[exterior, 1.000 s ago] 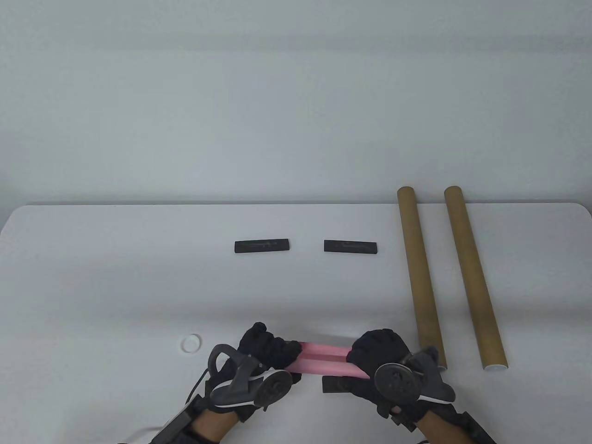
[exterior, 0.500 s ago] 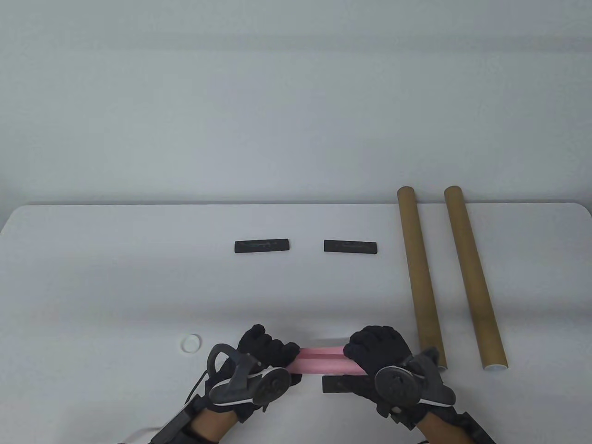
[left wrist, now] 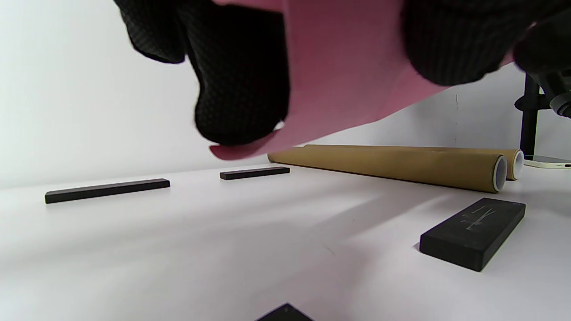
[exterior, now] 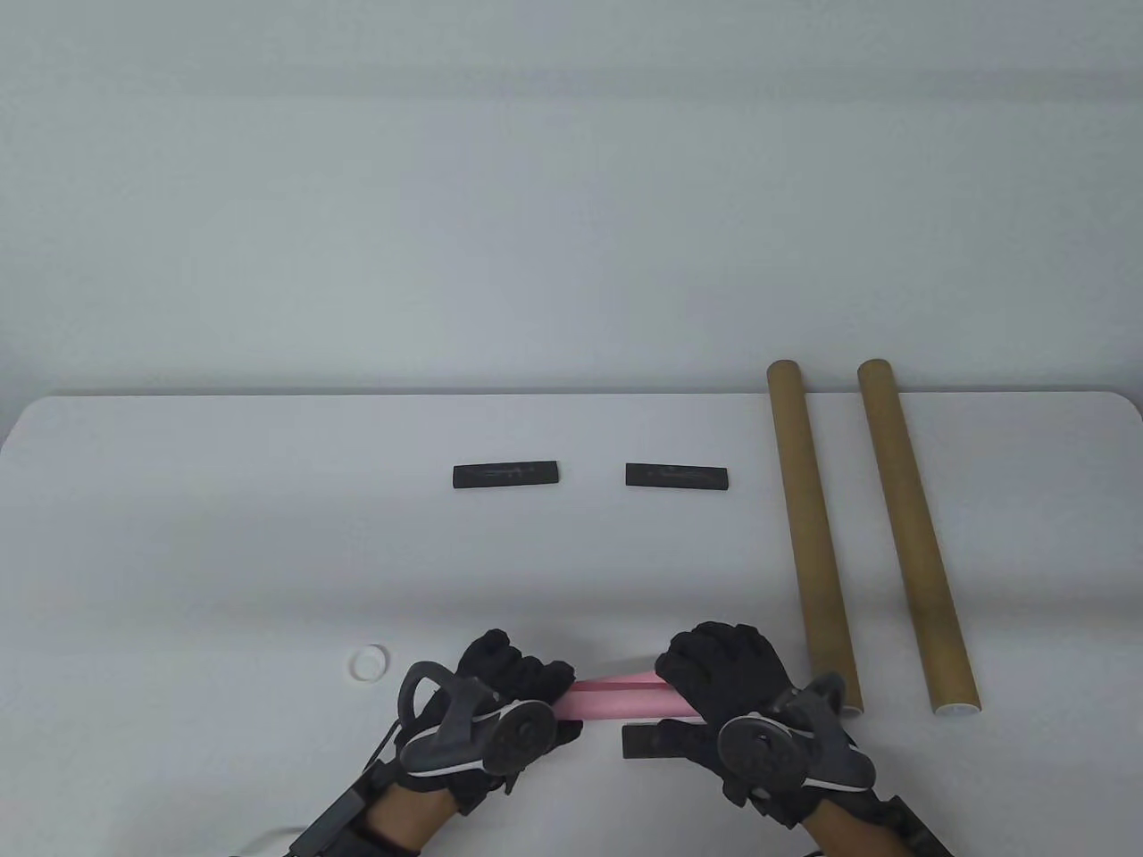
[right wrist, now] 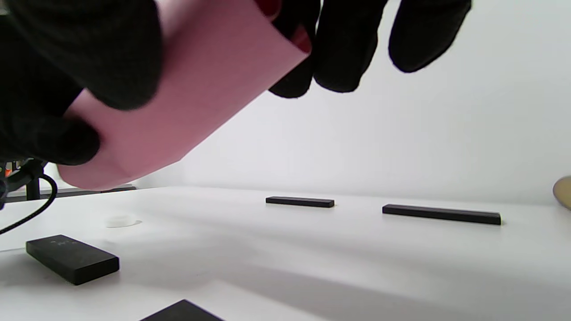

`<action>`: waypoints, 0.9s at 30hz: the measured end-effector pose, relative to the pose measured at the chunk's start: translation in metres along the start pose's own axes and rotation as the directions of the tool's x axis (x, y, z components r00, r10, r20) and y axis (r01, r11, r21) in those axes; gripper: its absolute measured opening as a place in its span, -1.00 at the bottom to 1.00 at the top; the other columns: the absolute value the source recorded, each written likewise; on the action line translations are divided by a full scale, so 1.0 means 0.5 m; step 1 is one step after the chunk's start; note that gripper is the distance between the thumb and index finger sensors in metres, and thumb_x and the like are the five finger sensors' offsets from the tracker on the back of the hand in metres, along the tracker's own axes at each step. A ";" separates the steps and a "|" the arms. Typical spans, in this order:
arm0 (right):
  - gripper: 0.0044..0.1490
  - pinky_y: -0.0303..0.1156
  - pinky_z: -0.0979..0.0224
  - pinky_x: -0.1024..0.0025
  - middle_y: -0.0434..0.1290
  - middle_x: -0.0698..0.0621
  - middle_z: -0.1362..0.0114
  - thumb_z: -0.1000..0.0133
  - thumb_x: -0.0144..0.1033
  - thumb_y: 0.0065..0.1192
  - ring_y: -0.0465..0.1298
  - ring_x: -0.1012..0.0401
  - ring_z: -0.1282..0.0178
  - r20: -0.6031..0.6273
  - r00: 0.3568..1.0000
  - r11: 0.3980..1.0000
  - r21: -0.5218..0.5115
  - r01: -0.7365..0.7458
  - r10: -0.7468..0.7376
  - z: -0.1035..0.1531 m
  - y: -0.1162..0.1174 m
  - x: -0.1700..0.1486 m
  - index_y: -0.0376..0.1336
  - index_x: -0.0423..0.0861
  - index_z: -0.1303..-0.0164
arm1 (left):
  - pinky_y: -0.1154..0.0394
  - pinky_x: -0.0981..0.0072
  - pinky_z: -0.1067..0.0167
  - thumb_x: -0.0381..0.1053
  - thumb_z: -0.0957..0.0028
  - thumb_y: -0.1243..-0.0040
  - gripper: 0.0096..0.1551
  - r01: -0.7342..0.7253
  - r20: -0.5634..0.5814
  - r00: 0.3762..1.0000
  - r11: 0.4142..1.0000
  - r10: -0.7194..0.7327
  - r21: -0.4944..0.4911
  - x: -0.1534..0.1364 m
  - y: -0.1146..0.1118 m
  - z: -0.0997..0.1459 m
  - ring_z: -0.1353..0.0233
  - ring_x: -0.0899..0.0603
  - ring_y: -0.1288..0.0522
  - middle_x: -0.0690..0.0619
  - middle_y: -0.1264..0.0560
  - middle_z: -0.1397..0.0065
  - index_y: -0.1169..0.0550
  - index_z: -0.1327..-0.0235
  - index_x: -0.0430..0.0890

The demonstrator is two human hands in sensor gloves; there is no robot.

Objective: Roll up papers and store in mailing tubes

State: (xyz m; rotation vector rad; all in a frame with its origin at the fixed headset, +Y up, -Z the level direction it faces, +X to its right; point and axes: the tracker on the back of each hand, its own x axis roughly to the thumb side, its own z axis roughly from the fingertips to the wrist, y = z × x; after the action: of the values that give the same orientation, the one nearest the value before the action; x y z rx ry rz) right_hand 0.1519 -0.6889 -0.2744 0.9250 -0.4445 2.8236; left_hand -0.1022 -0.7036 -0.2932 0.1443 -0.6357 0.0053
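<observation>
A pink rolled paper (exterior: pixel 616 698) is held above the table near its front edge. My left hand (exterior: pixel 518 683) grips its left end and my right hand (exterior: pixel 719 674) grips its right end. The roll also shows in the left wrist view (left wrist: pixel 339 76) and in the right wrist view (right wrist: pixel 192 98), held between gloved fingers. Two brown mailing tubes (exterior: pixel 813 536) (exterior: pixel 915 536) lie side by side at the right, running from the back edge toward the front. They also show in the left wrist view (left wrist: pixel 392 166), with white-rimmed open ends.
Two black bars (exterior: pixel 505 474) (exterior: pixel 676 476) lie across the middle of the table. Another black bar (exterior: pixel 656 741) lies under my right hand, and one more shows in the right wrist view (right wrist: pixel 71 258). A white ring-shaped cap (exterior: pixel 369 662) lies left of my left hand.
Both hands have moved closer together along the pink roll, so less of it shows between them. The right hand shifted left. The roll looks slightly tighter.
</observation>
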 end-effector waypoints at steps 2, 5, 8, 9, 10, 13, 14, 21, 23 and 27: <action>-0.22 0.30 -0.56 -0.34 0.39 -0.08 -0.57 -0.05 0.11 0.42 0.40 -0.18 -0.59 0.006 1.000 1.000 -0.005 0.003 -0.003 0.000 -0.002 0.001 0.33 -0.02 -0.42 | -0.46 -0.04 -0.39 0.50 0.25 -0.17 -0.23 0.003 -0.003 1.000 1.000 -0.003 0.000 -0.001 0.000 0.001 0.11 0.06 -0.77 0.23 -0.74 0.24 -0.62 -0.11 0.08; -0.33 0.36 -0.52 -0.31 0.52 -0.06 -0.43 -0.04 0.16 0.39 0.50 -0.14 -0.49 0.000 1.000 1.000 0.020 0.024 -0.024 -0.004 0.001 -0.001 0.46 -0.04 -0.22 | -0.42 -0.06 -0.41 0.45 0.23 -0.23 -0.21 0.038 0.001 0.999 0.999 -0.038 0.017 0.004 0.001 0.003 -0.09 0.02 -0.74 0.20 -0.71 0.00 -0.54 -0.24 0.10; -0.27 0.41 -0.47 -0.30 0.64 -0.04 -0.25 0.00 0.33 0.26 0.60 -0.12 -0.37 -0.005 0.997 0.996 0.049 0.076 -0.076 -0.005 0.005 -0.003 0.57 -0.05 0.02 | -0.42 -0.06 -0.41 0.43 0.22 -0.26 -0.24 0.078 0.025 0.997 0.996 -0.079 0.033 0.011 0.002 0.005 -0.10 0.02 -0.73 0.21 -0.70 -0.01 -0.53 -0.24 0.12; -0.25 0.41 -0.47 -0.31 0.63 -0.06 -0.26 0.01 0.34 0.25 0.59 -0.13 -0.37 -0.011 0.996 0.994 0.049 0.093 -0.093 -0.005 0.005 -0.005 0.57 -0.06 0.01 | -0.43 -0.05 -0.40 0.44 0.22 -0.26 -0.25 0.070 0.030 0.997 0.997 -0.071 0.034 0.011 0.003 0.005 -0.05 0.04 -0.74 0.21 -0.71 0.05 -0.55 -0.20 0.12; -0.22 0.39 -0.48 -0.31 0.59 -0.08 -0.33 0.01 0.35 0.27 0.56 -0.15 -0.41 -0.013 0.996 0.995 0.045 0.092 -0.092 -0.005 0.004 -0.006 0.54 -0.07 -0.07 | -0.44 -0.05 -0.40 0.45 0.23 -0.25 -0.27 0.057 0.032 0.998 0.998 -0.058 0.032 0.011 0.003 0.005 0.01 0.05 -0.75 0.22 -0.72 0.11 -0.58 -0.16 0.11; -0.16 0.32 -0.53 -0.35 0.42 -0.09 -0.53 -0.01 0.23 0.40 0.42 -0.20 -0.56 -0.013 1.000 1.000 0.017 0.021 -0.021 -0.003 0.002 -0.004 0.36 -0.05 -0.38 | -0.47 -0.04 -0.38 0.48 0.25 -0.22 -0.27 0.008 0.021 1.000 1.000 -0.008 0.018 0.003 0.003 0.003 0.11 0.07 -0.77 0.23 -0.74 0.23 -0.63 -0.09 0.09; -0.21 0.31 -0.54 -0.35 0.42 -0.08 -0.54 -0.02 0.19 0.41 0.42 -0.19 -0.57 -0.007 1.000 1.000 0.006 0.004 -0.004 -0.002 0.001 -0.002 0.36 -0.02 -0.37 | -0.47 -0.04 -0.38 0.48 0.25 -0.22 -0.26 0.005 0.017 1.000 1.000 -0.005 0.017 0.001 0.003 0.003 0.11 0.06 -0.77 0.23 -0.74 0.23 -0.63 -0.10 0.09; -0.25 0.37 -0.50 -0.34 0.62 -0.06 -0.29 0.01 0.34 0.27 0.55 -0.15 -0.44 -0.015 0.994 0.993 0.034 0.111 -0.111 -0.005 0.003 0.000 0.55 -0.05 -0.02 | -0.42 -0.07 -0.41 0.37 0.20 -0.31 -0.30 0.090 0.028 0.995 0.994 -0.092 0.057 0.010 0.008 0.009 -0.09 0.03 -0.73 0.21 -0.70 0.01 -0.54 -0.21 0.13; -0.15 0.33 -0.52 -0.36 0.47 -0.09 -0.49 0.02 0.31 0.35 0.45 -0.19 -0.54 -0.018 0.996 0.996 0.022 0.085 -0.085 -0.006 0.001 -0.001 0.42 -0.06 -0.31 | -0.45 -0.05 -0.39 0.42 0.22 -0.28 -0.32 0.050 0.031 0.998 0.997 -0.051 0.050 0.004 0.012 0.008 0.04 0.06 -0.76 0.23 -0.73 0.16 -0.61 -0.12 0.12; -0.31 0.30 -0.55 -0.36 0.49 -0.04 -0.46 -0.03 0.20 0.39 0.45 -0.16 -0.56 -0.016 0.998 0.998 0.000 0.058 -0.058 -0.006 -0.002 0.002 0.44 0.00 -0.25 | -0.43 -0.06 -0.40 0.44 0.23 -0.27 -0.27 0.023 0.011 1.000 0.999 -0.023 0.043 0.002 0.010 0.008 -0.03 0.04 -0.75 0.22 -0.72 0.08 -0.57 -0.18 0.12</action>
State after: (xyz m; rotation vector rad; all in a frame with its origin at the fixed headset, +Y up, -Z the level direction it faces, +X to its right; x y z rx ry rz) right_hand 0.1496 -0.6868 -0.2760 0.9004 -0.4089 2.7769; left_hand -0.1042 -0.6992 -0.2888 0.1933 -0.6457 -0.0039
